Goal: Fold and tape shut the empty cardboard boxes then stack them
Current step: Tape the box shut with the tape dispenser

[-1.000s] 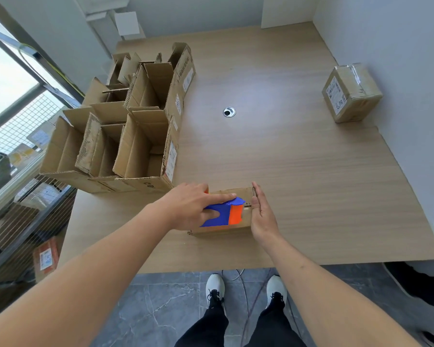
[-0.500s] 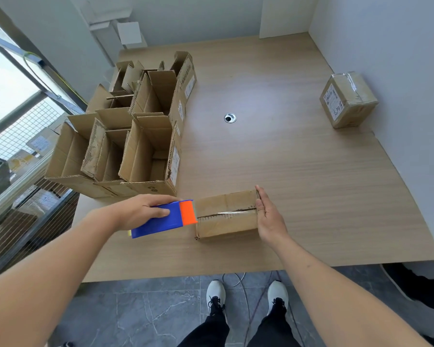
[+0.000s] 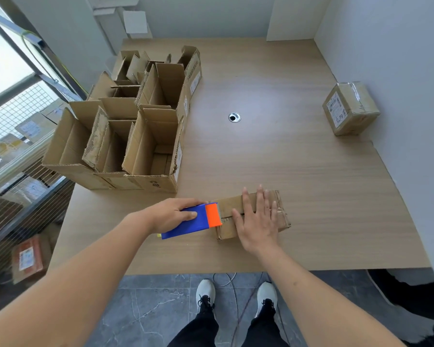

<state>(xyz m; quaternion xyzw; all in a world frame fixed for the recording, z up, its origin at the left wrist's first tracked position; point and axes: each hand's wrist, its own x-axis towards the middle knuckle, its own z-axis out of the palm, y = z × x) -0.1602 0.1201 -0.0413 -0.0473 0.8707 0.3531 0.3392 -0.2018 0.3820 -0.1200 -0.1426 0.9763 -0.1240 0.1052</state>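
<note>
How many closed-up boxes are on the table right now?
2. One small box lies near the front edge under the right hand; a taped box sits far right by the wall. The others stand open on the left.

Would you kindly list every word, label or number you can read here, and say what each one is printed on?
"ce", cut off: front of the nearest open box.
White label on the taped box by the wall: too blurred to read.
White labels on the open boxes' sides: too small to read.
</note>
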